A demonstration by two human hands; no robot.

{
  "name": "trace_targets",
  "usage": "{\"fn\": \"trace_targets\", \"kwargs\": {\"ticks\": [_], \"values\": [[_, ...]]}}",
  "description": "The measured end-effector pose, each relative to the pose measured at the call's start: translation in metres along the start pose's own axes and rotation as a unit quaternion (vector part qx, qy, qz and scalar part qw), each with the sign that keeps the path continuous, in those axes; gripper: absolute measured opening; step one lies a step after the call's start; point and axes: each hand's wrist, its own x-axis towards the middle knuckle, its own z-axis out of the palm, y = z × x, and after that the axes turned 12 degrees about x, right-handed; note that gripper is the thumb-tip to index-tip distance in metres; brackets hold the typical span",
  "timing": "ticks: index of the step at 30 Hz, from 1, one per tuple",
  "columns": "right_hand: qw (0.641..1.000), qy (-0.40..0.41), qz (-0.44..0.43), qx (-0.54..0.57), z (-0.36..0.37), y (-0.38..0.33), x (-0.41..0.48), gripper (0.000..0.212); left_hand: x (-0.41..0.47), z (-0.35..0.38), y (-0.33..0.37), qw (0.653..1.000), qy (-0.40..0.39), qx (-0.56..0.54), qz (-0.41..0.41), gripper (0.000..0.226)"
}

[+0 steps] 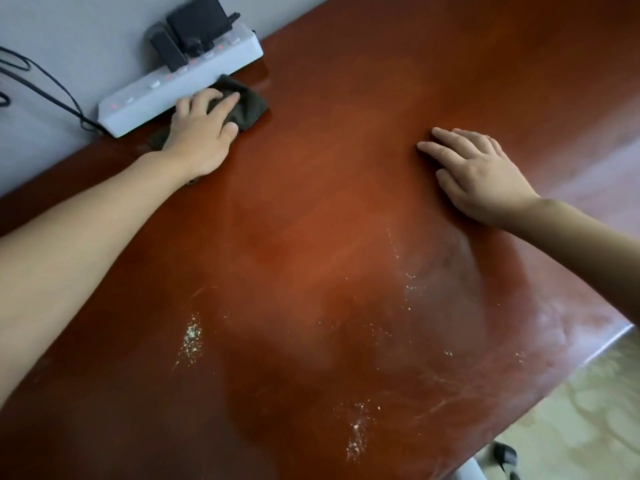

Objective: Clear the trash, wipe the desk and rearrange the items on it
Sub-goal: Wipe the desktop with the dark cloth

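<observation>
Desk reddish wood, crumbs, grey wall

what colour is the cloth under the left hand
Dark olive-grey cloth, seen best in the head view.

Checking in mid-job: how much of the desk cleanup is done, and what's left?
Done: no trash items show on the desk in this view. In hand: the left hand presses a dark cloth against the desk beside the power strip, while the right hand rests flat, holding nothing. Left: pale crumbs lie scattered across the near half, and no items to rearrange are in view.
</observation>
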Motion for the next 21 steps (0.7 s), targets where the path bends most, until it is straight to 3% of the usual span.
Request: {"fn": "trace_targets", "kwargs": {"ticks": [5, 10, 13, 15, 17, 19, 21], "values": [[1.0, -0.024, 0.008, 0.002, -0.007, 0.004, -0.009, 0.055, -0.051, -0.004, 0.076, 0.981, 0.023, -0.014, 0.194, 0.055], [0.999, -0.029, -0.022, -0.008, -0.008, 0.012, -0.037, 0.06, -0.166, -0.003, 0.162, 0.913, 0.036, -0.065, 0.402, 0.049], [0.998, -0.041, -0.036, -0.017, -0.01, 0.016, -0.058, 0.058, -0.211, -0.008, 0.192, 0.872, 0.009, -0.028, 0.488, 0.053], [0.998, -0.039, -0.052, -0.026, -0.013, 0.024, -0.073, 0.056, -0.202, -0.009, 0.185, 0.879, 0.011, -0.01, 0.477, 0.054], [0.997, -0.035, -0.06, -0.031, -0.019, 0.036, -0.087, 0.054, -0.175, -0.008, 0.164, 0.911, 0.037, 0.021, 0.41, 0.054], [0.998, -0.032, -0.054, -0.029, -0.027, 0.047, -0.098, 0.054, -0.139, -0.008, 0.135, 0.956, 0.048, 0.042, 0.287, 0.055], [0.999, -0.024, -0.039, -0.016, -0.038, 0.057, -0.108, 0.056, -0.108, -0.015, 0.113, 0.99, 0.004, 0.017, 0.143, 0.051]]}}
